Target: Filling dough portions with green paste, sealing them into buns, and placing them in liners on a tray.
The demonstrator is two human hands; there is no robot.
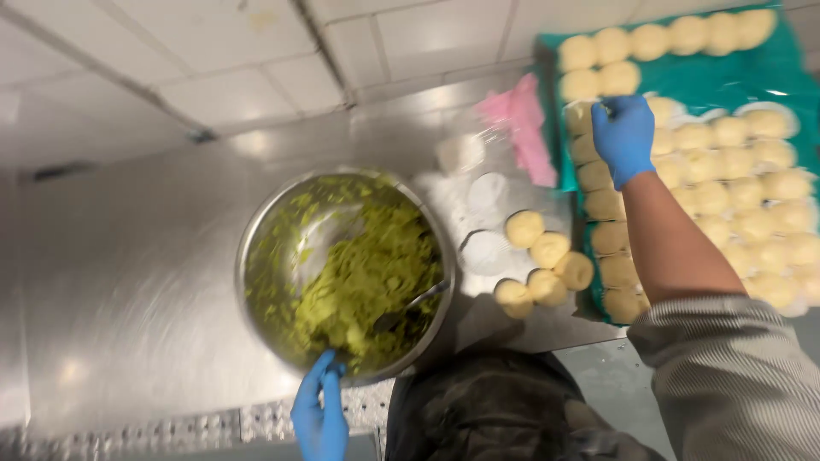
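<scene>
My left hand, in a blue glove, touches the near rim of a round steel bowl full of chopped green filling. A spoon handle leans out of the filling at the bowl's right side. My right hand, also in a blue glove, reaches onto a green tray covered with several pale dough balls and closes its fingers on one dough ball at the tray's left side. Several more dough balls sit on the steel counter between bowl and tray.
The steel counter stretches to the left of the bowl, with a tiled wall behind it. A pink bag and clear plastic with white discs lie behind the loose dough balls. A ribbed edge runs along the counter's front.
</scene>
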